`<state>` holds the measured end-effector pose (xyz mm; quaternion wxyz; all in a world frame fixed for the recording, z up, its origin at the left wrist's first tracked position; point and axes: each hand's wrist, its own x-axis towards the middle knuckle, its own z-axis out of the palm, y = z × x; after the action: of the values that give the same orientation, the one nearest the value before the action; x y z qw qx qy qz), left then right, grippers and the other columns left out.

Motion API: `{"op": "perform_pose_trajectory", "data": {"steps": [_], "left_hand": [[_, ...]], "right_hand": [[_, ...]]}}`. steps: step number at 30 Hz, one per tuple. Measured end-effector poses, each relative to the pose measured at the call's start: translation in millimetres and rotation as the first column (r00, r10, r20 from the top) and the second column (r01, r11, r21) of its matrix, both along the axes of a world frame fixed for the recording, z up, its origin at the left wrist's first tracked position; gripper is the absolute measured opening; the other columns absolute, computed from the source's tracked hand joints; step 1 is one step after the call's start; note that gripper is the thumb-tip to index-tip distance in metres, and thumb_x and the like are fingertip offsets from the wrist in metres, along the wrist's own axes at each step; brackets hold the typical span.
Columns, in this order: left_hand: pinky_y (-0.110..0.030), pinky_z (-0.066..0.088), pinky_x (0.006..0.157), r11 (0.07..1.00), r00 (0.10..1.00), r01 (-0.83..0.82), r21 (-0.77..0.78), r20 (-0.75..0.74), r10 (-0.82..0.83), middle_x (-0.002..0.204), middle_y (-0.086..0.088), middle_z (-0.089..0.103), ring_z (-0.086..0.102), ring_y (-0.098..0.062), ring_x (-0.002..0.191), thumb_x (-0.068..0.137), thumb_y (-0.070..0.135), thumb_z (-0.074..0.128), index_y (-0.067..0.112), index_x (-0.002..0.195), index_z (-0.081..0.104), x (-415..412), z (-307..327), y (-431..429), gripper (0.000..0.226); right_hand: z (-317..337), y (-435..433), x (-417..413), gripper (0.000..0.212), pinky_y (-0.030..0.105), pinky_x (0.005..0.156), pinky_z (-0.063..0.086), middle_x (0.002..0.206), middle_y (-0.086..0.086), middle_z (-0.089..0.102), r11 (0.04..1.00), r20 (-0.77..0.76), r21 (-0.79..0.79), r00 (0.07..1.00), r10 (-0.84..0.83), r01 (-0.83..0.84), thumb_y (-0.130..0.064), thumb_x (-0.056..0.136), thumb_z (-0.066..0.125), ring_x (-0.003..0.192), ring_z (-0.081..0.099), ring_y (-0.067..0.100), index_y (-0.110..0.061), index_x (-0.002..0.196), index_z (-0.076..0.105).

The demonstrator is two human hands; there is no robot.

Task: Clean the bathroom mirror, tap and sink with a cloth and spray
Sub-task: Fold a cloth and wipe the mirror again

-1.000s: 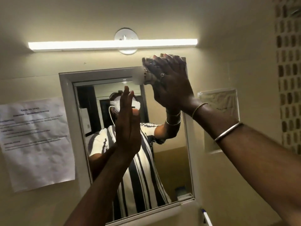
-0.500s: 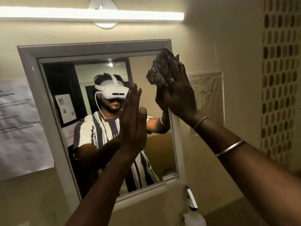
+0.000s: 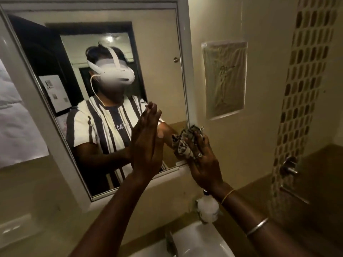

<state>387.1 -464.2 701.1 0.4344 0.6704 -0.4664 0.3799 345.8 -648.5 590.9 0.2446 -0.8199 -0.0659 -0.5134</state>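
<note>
The mirror [image 3: 111, 86], framed in white and hung on the far wall, is the largest thing in view and fills the left and centre of the scene. Below it, at the near bottom edge, the white sink [image 3: 202, 240] is seen, with the tap [image 3: 171, 242] standing at its left rim. A spray bottle [image 3: 207, 206] is set at the back of the sink, just under the mirror's lower right corner and partly hidden by the right wrist.

The left hand [image 3: 146, 143] is laid flat against the glass with the fingers straight and together; nothing is held in it, and it appears to be used to steady the mirror. The patterned cloth [image 3: 183, 143] is bunched under the right hand [image 3: 202, 160], whose fingers are spread over it and press it to the lower right corner of the mirror, right at the frame's bottom rail.

The mirror-wiping step is judged to be in hand, with the cloth at the bottom of the right edge. The tap and sink are judged to be not yet begun. For the next move, the cloth would need to be carried leftward along the lower edge of the glass, or brought down to the tap, with the spray bottle taken up first if more cleaner is wanted.
</note>
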Motion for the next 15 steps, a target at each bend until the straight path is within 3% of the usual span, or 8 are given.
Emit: {"op": "perform_pose_trajectory", "data": {"steps": [4, 8, 12, 15], "left_hand": [[-0.06, 0.027, 0.122, 1.0, 0.998, -0.003, -0.007, -0.064, 0.003, 0.166, -0.012, 0.032, 0.025, -0.026, 0.156, 0.107, 0.024, 0.032, -0.001, 0.153, 0.04, -7.3, -20.7, 3.9, 0.052], [-0.058, 0.027, 0.122, 1.0, 0.996, 0.017, -0.021, -0.093, -0.019, 0.164, -0.016, 0.034, 0.027, -0.029, 0.155, 0.106, 0.014, 0.037, -0.006, 0.15, 0.042, -13.6, -32.2, 12.8, 0.049], [-0.047, 0.025, 0.126, 1.0, 0.995, -0.012, 0.006, -0.103, 0.012, 0.163, -0.015, 0.035, 0.027, -0.024, 0.155, 0.103, 0.008, 0.038, -0.007, 0.15, 0.041, -21.1, -42.2, 29.7, 0.049], [-0.051, 0.024, 0.126, 0.999, 0.99, -0.01, 0.04, -0.142, 0.015, 0.165, -0.013, 0.032, 0.024, -0.024, 0.157, 0.104, 0.009, 0.036, -0.004, 0.153, 0.038, -19.8, -55.0, 50.4, 0.051]], "right_hand": [[-35.3, 10.1, -11.1, 0.054, 0.045, 0.105, 0.053, 0.171, -0.009, 0.018, 0.998, -0.101, 0.063, 0.995, -0.015, 0.021, -0.038, 0.105, 0.048, 0.159, 0.012, 0.03, -0.03, 0.158, 0.038], [-63.5, 39.2, -15.2, 0.056, 0.052, 0.119, 0.038, 0.171, -0.015, 0.01, 0.968, -0.118, 0.252, 0.992, 0.037, -0.006, -0.037, 0.107, 0.045, 0.16, -0.001, 0.022, -0.046, 0.158, 0.025], [-60.1, 94.9, -6.3, 0.07, 0.055, 0.128, 0.015, 0.168, -0.029, 0.001, 0.797, -0.03, 0.603, 0.998, 0.061, -0.03, -0.032, 0.107, 0.048, 0.158, -0.007, 0.005, -0.064, 0.153, 0.007], [-47.5, 130.9, 2.2, 0.08, 0.038, 0.131, 0.007, 0.166, -0.029, -0.007, 0.711, 0.046, 0.703, 0.998, -0.035, -0.008, -0.028, 0.106, 0.049, 0.158, -0.006, 0.006, -0.07, 0.149, -0.004]]}}
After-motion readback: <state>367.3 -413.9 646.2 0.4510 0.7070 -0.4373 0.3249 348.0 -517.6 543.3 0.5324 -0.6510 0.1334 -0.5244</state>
